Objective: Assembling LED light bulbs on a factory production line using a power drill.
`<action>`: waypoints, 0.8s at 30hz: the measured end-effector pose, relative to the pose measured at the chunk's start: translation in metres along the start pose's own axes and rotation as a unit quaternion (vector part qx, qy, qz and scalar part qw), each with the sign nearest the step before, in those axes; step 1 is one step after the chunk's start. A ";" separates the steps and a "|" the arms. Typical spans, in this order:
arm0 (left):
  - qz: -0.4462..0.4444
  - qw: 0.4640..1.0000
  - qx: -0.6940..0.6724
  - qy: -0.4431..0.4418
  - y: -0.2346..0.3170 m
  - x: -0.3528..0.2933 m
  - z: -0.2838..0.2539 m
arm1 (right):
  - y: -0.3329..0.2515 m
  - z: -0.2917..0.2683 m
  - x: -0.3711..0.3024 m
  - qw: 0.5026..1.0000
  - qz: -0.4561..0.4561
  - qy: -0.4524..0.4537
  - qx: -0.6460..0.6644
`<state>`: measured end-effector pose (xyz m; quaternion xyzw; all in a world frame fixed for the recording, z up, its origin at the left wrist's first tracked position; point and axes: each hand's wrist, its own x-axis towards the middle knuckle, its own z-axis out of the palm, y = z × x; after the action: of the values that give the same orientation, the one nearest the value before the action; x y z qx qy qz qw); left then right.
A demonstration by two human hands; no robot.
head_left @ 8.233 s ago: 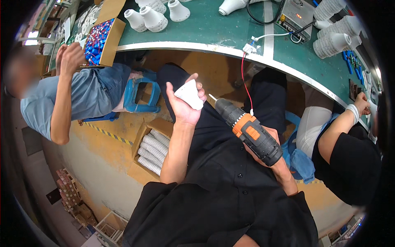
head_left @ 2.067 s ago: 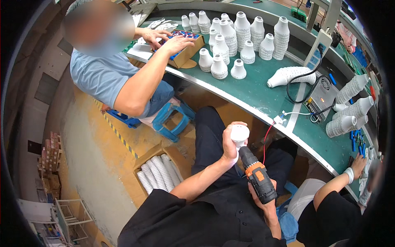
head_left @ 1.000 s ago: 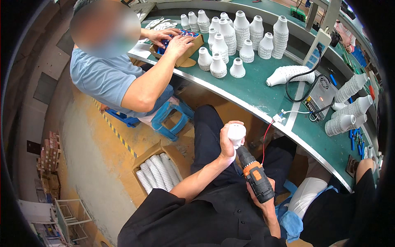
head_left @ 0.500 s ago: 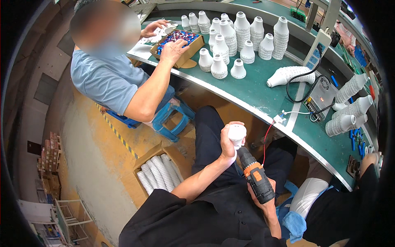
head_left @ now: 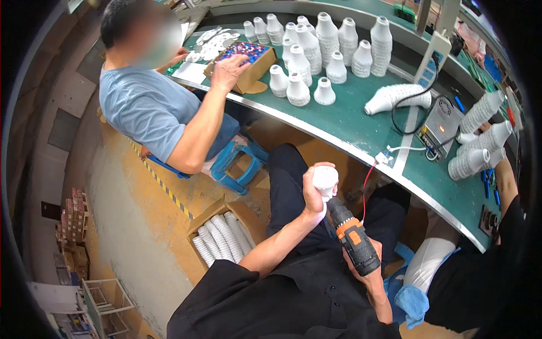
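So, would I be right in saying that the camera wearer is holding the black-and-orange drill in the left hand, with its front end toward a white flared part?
Not quite: the drill is in the right hand, as the head view shows. Its front end is indeed toward the white flared part.

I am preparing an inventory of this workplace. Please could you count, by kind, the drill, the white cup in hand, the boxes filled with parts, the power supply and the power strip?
Drill: 1
White cup in hand: 1
Filled boxes: 2
Power supply: 1
Power strip: 1
Total: 6
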<state>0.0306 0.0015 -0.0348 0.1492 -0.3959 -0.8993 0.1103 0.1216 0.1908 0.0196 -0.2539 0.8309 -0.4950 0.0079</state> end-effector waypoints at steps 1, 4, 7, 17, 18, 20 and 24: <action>0.001 1.000 0.004 -0.005 0.003 0.000 0.000 | 0.000 0.000 0.000 1.000 -0.005 0.007 -0.009; 0.007 1.000 0.020 -0.012 0.014 0.003 0.001 | -0.001 0.001 0.002 0.994 0.075 -0.009 0.084; 0.026 0.998 0.032 -0.039 0.019 0.013 -0.004 | 0.006 0.003 0.006 0.997 0.035 0.004 0.073; 0.016 0.997 0.015 -0.069 0.009 0.017 -0.009 | 0.001 -0.004 0.005 0.995 0.055 0.003 0.078; 0.015 0.997 0.018 -0.067 0.009 0.017 -0.009 | 0.001 -0.004 0.005 0.996 0.045 0.009 0.079; 0.016 0.997 0.020 -0.070 0.010 0.016 -0.009 | 0.003 -0.004 0.003 0.995 0.055 0.003 0.083; 0.011 0.997 0.007 -0.080 0.008 0.018 -0.015 | 0.004 -0.004 0.002 0.994 0.062 -0.004 0.087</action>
<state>0.0193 -0.0192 -0.0417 0.0731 -0.4111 -0.9045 0.0872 0.1168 0.1946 0.0195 -0.2021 0.7988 -0.5630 0.0644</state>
